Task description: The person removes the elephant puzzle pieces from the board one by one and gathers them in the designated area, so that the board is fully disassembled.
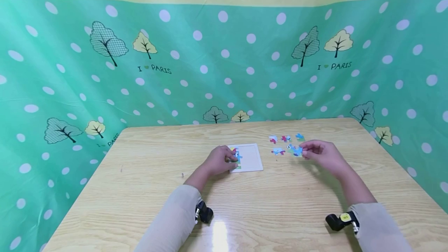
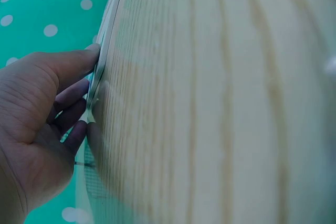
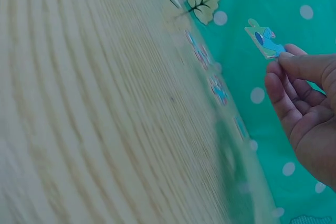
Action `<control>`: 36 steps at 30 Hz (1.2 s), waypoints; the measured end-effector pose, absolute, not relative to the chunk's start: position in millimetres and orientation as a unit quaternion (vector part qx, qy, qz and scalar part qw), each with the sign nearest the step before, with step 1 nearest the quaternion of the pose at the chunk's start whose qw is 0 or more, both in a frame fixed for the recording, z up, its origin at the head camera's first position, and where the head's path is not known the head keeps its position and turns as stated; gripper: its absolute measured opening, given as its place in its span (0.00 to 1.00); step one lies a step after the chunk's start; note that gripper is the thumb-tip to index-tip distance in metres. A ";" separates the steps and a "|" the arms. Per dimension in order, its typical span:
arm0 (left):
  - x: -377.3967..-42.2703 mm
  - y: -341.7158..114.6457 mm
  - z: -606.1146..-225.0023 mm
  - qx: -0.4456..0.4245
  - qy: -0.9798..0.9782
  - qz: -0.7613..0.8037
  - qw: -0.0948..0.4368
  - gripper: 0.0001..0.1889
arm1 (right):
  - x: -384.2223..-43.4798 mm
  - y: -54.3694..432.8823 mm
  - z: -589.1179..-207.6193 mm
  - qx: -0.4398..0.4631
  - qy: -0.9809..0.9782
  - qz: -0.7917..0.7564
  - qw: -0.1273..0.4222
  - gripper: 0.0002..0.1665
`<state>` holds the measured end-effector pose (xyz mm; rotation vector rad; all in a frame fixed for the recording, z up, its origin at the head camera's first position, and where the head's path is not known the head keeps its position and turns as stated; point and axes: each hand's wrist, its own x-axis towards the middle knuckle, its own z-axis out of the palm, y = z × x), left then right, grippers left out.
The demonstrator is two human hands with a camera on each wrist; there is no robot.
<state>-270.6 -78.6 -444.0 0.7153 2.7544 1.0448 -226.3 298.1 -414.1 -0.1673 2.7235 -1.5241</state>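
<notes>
In the head view, a white puzzle tray [image 1: 252,158] lies on the table with blue, red and green puzzle pieces [image 1: 237,155] along its left side. My left hand [image 1: 220,160] rests on that side, thumb and fingers spread apart over the pieces. The left wrist view has the thumb [image 2: 79,66] at the tray's edge. My right hand [image 1: 322,155] pinches a green and blue puzzle piece [image 3: 265,40] between thumb and fingers. It is held up off the table. From the head it overlaps the loose pieces.
Several loose puzzle pieces lie right of the tray, among them a red and white piece [image 1: 273,139] and a blue and green piece [image 1: 300,137]. Behind the wooden table [image 1: 147,189] hangs a green dotted curtain [image 1: 189,65]. Small dark specks dot the tabletop.
</notes>
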 end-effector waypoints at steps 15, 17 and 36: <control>-270.5 -79.0 -444.2 0.234 0.907 0.346 0.058 0.07 | -234.6 323.3 -423.3 -0.042 0.861 -0.507 0.013 0.22; -270.6 -79.1 -444.4 0.234 0.907 0.346 0.056 0.07 | -237.0 325.6 -424.3 -0.035 0.863 -0.504 0.016 0.24; -270.8 -79.5 -445.1 0.238 0.905 0.348 0.058 0.08 | -261.8 337.0 -443.9 0.008 0.895 -0.446 0.020 0.26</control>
